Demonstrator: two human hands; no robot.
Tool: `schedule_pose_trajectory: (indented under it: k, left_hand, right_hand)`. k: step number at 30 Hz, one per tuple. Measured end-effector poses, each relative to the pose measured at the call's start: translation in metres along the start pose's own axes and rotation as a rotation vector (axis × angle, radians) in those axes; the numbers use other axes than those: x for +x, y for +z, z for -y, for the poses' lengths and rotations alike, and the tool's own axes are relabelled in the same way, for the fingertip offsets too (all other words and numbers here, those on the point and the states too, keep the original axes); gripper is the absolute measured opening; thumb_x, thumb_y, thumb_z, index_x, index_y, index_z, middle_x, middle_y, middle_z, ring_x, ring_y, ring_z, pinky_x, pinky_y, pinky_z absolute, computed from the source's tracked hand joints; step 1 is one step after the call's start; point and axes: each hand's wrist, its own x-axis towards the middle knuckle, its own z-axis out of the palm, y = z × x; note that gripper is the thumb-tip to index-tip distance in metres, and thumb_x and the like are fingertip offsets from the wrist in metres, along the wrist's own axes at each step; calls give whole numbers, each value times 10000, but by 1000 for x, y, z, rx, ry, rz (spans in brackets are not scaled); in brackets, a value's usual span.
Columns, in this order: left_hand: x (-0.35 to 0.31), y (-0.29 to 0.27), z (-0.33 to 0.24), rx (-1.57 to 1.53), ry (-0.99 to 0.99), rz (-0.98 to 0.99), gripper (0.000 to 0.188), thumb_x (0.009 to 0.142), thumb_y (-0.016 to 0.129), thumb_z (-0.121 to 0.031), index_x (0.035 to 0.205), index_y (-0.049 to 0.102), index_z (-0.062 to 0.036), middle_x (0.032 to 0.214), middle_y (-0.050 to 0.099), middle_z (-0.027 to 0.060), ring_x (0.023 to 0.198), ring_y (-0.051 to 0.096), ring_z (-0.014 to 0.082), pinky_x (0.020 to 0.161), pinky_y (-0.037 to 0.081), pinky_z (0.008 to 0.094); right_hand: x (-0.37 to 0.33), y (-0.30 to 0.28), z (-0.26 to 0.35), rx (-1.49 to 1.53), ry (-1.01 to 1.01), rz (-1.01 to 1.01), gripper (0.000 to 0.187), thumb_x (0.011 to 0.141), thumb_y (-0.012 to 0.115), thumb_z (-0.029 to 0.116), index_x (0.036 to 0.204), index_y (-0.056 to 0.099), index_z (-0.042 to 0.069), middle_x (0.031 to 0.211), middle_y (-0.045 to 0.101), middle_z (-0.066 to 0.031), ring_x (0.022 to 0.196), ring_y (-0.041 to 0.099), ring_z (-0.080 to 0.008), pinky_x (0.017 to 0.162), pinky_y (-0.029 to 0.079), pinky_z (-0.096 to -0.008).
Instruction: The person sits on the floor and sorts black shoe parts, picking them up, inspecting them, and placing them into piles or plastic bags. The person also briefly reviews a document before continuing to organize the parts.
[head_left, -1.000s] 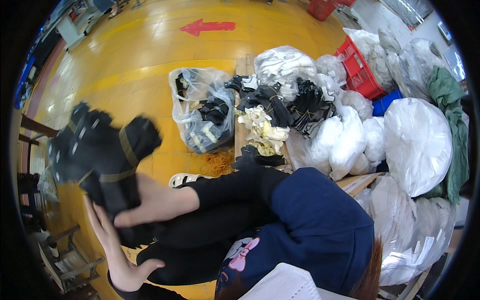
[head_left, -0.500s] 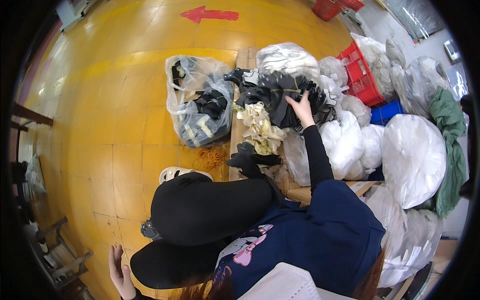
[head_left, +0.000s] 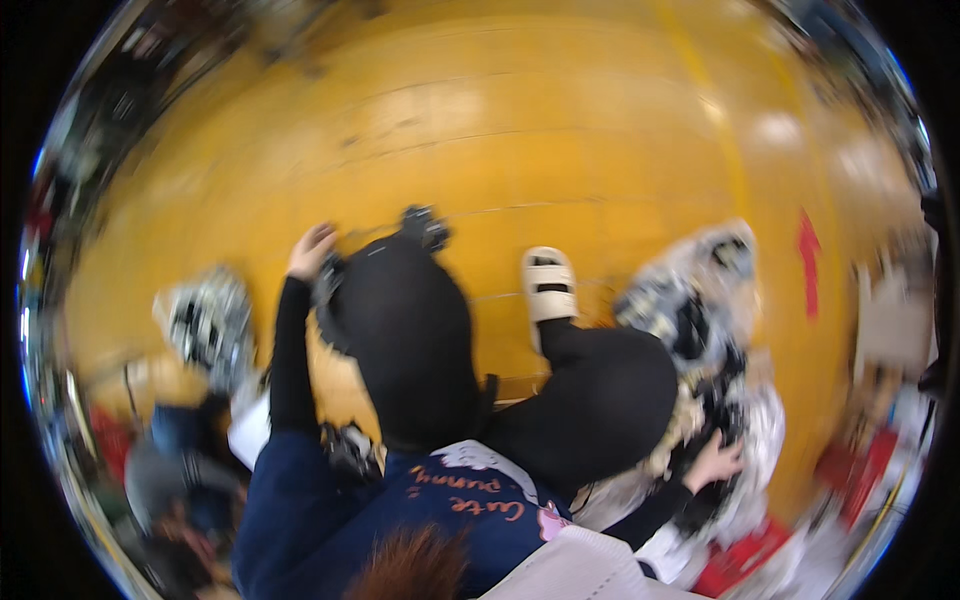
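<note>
My left hand (head_left: 312, 252) is out beyond my left knee, blurred, its fingers apart and nothing visible in them. Beside it, against the knee, is a dark grey bundle (head_left: 328, 295), partly hidden by my leg. Another small dark bundle (head_left: 426, 228) lies on the floor just past the knee. On the right, my right hand (head_left: 714, 463) lies over a pile of black cut pieces (head_left: 693, 502), fingers spread; the pieces are smeared by motion. Pale cream scraps (head_left: 684, 425) lie between that pile and my right leg.
A clear plastic bag of dark pieces (head_left: 690, 325) stands beyond my right knee. White plastic bags (head_left: 765, 420) and a red crate (head_left: 745, 560) are at the right. Another filled bag (head_left: 208, 320) sits on the yellow floor (head_left: 480, 150) at the left. A person (head_left: 190, 470) sits at the lower left.
The view has swung left, so the piles appear lower right. My left hand has moved outward beside my left knee, near the dark bundle. My right hand stays at the black pieces.
</note>
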Motion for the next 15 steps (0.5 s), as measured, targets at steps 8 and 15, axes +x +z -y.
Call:
schedule_pose_trajectory:
  k: [8,15]
  left_hand:
    - [-56,36,126,290,-621,-390,1438,469,858,-561,1469,-136,-281,1455,207,308,1327,295,454,1086,285,487]
    - [-108,51,145,308,-341,-586,1318,506,884,-357,1476,45,-54,1402,351,255,1277,398,366,1066,337,413]
  right_hand:
    - [-44,-156,178,1325,-573,619,491,975,399,338,1321,449,-7,1356,459,-187,1218,456,-299,1068,293,-409]
    - [-97,-224,225,1405,-941,579,576,894,344,408,1216,502,-42,1217,537,-232,1176,468,-339,1067,278,-457]
